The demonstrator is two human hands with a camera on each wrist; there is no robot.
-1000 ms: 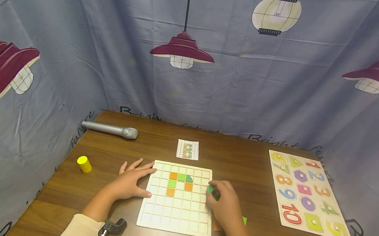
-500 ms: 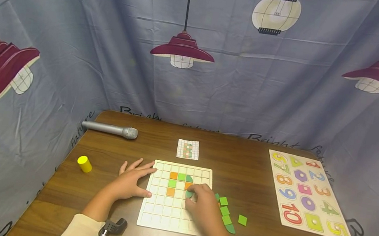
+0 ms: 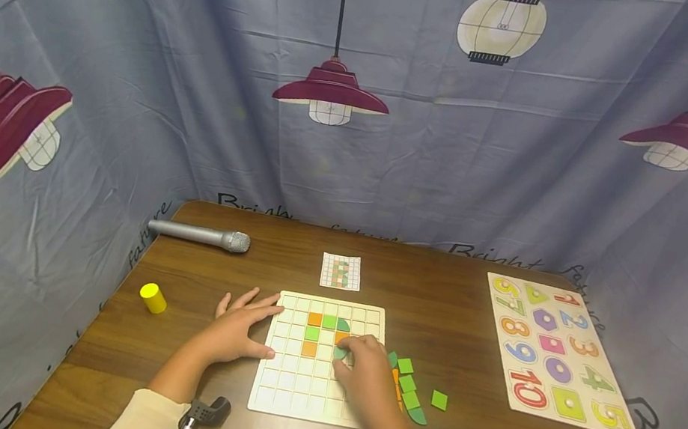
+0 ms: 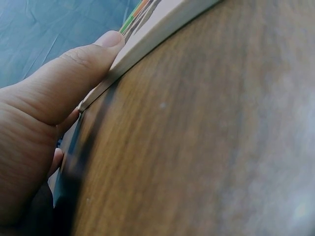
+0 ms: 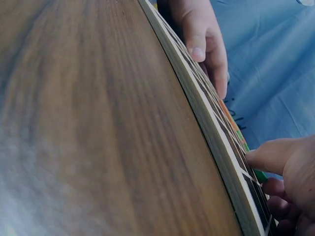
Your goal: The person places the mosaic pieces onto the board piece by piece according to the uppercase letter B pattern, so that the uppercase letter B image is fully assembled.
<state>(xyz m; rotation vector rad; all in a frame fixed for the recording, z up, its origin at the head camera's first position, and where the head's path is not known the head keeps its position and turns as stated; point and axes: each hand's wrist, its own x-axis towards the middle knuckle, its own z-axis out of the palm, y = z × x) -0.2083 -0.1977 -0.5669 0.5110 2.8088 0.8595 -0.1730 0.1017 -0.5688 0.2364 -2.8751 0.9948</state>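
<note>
A pale wooden grid board (image 3: 286, 390) lies on the table, with orange and light green square tiles and one dark green quarter-round tile (image 3: 343, 325) set in its upper cells. Spread out, the fingers of my left hand (image 3: 237, 333) rest at the board's left edge; the left wrist view shows the thumb (image 4: 81, 64) against its rim. Over the board's right half, my right hand (image 3: 368, 374) pinches another dark green quarter-round tile (image 3: 339, 354) just below an orange square. Part of that tile is covered by the fingers.
Loose green tiles (image 3: 410, 383) and orange ones lie right of the board, with one green square (image 3: 439, 400) apart. A small pattern card (image 3: 341, 272) sits behind. A microphone (image 3: 197, 235), a yellow cylinder (image 3: 153, 298) and a number puzzle board (image 3: 555, 356) are farther out.
From the board's right edge, my right hand has carried the dark green quarter-round tile left onto the grid, uncovering the loose tiles. Over the last half second it has barely shifted. The left hand stays put.
</note>
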